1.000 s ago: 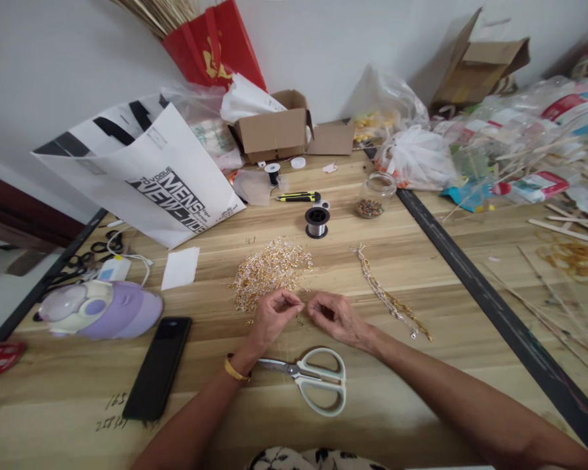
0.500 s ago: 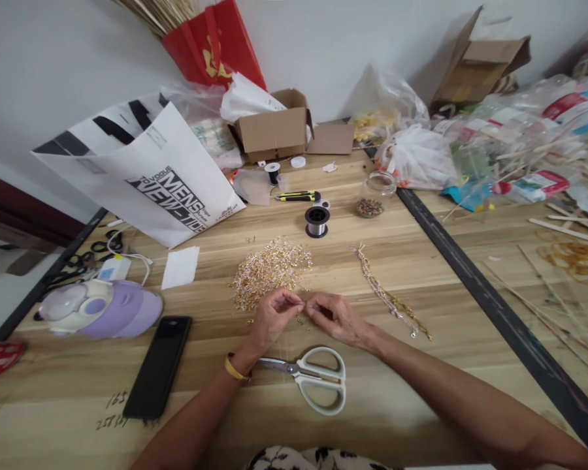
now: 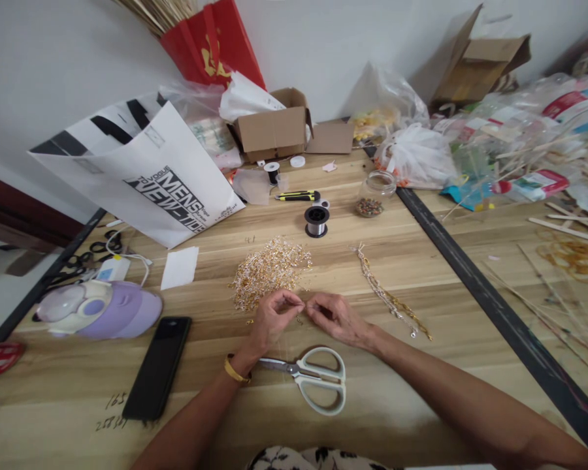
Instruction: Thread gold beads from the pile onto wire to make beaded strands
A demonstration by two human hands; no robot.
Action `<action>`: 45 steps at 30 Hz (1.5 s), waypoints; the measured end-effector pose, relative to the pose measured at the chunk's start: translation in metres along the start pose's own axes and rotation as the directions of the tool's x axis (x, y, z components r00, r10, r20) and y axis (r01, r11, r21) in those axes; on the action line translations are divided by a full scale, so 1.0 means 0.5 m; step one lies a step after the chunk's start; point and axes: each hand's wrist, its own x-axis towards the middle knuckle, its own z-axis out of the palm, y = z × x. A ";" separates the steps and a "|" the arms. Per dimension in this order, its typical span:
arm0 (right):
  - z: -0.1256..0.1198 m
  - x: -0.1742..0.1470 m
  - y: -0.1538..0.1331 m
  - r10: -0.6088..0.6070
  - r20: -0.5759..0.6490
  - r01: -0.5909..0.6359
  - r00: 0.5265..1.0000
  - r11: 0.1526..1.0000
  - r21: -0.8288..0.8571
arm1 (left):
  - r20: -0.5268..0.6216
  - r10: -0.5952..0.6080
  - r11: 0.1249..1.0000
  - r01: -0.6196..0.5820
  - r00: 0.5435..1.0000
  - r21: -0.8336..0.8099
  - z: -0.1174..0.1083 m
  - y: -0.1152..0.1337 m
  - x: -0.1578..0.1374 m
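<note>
My left hand (image 3: 275,315) and my right hand (image 3: 337,318) meet fingertip to fingertip over the table, both in a pinch. What sits between the fingertips is too small to make out. Just beyond my left hand lies a loose pile of small gold and silver pieces (image 3: 269,271), with a few strays by the fingers. To the right of my right hand, gold and silver chains (image 3: 385,290) lie stretched out on the wood. Scissors with pale handles (image 3: 318,380) rest below both hands, their blades partly behind my left wrist.
A spool of thin wire (image 3: 317,222), a yellow-black utility knife (image 3: 298,196) and a glass jar of beads (image 3: 371,205) stand farther back. Left are a black phone (image 3: 157,369), a purple-white device (image 3: 102,309) and a white paper bag (image 3: 171,183). Bags and bottles (image 3: 519,124) crowd the right.
Almost nothing differs. Both hands keep the same pinch in the same spot, and the view has shifted very slightly.
</note>
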 end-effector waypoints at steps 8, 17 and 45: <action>0.001 0.001 -0.001 -0.001 -0.003 0.001 1.000 1.000 0.007 | 0.000 0.014 1.000 -0.014 1.000 0.020 0.000 -0.002 -0.001; 0.001 0.000 0.001 0.009 0.001 -0.009 1.000 1.000 0.007 | 0.014 0.045 0.998 -0.045 0.999 0.041 0.000 -0.002 -0.002; 0.002 0.001 0.003 -0.009 0.006 0.009 1.000 1.000 0.003 | 0.001 0.059 0.995 -0.059 0.998 0.080 -0.001 -0.002 -0.003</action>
